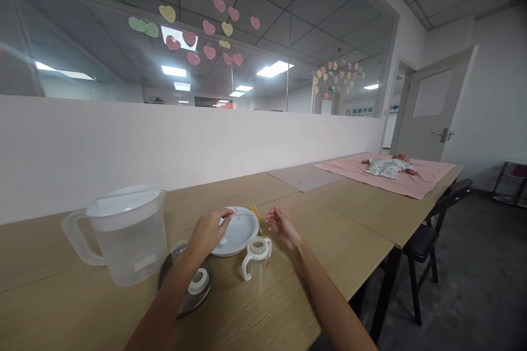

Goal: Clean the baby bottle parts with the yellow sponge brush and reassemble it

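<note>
Clear bottle with white two-handled collar [258,255]: lower centre of frame, upright on the wooden bench [337,247], below and between both hands, nearer the right.
Left hand [209,234] pinches a small translucent piece [236,213] over the round white bowl [246,230], long axis unclear; right hand [285,227], fingers loosely curled and parted, holds nothing visible. Count: one bottle, one pinched piece, one bowl, one large translucent plastic pitcher [134,247], lower left.
</note>
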{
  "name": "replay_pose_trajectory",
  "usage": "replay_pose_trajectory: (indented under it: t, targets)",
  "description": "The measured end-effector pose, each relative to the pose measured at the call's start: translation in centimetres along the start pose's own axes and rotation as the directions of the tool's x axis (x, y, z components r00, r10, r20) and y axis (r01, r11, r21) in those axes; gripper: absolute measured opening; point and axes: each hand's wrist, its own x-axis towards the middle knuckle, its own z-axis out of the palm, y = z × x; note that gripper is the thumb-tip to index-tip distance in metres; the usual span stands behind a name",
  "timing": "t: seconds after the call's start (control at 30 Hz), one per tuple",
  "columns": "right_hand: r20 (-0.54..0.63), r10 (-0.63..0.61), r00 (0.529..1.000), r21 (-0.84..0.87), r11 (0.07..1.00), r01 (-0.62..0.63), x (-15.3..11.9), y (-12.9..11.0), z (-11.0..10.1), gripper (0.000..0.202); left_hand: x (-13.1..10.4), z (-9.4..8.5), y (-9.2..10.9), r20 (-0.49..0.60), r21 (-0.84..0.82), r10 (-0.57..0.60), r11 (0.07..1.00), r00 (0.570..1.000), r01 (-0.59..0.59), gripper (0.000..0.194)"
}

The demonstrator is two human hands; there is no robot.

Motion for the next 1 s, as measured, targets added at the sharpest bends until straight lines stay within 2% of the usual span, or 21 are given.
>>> replay_pose_trajectory:
  t: [0.17,0.67,0.87,1.0]
  targets:
    - [0.011,-0.006,1.000,0.007,1.000,0.006,0.11,0.04,-0.26,0.025,-0.04,-0.03,0.10,0.011,0.018,0.003,1.000,1.000,-0.004,0.030]
    - [-0.087,-0.024,0.996,0.006,1.000,0.025,0.38,0.30,-0.22,0.017,0.10,0.30,0.19,-0.027,-0.019,0.083,0.996,0.996,-0.084,0.029]
    - [-0.050,0.015,0.999,0.011,1.000,-0.014,0.22,0.06,-0.03,0.017,0.14,0.47,-0.26,-0.067,0.021,0.103,0.995,0.992,-0.102,0.028]
    - [-0.032,0.011,0.999,0.035,0.999,-0.010,0.26,0.11,-0.13,0.018,0.14,0.57,-0.46,-0.055,0.029,0.095,0.995,0.994,-0.094,0.028]
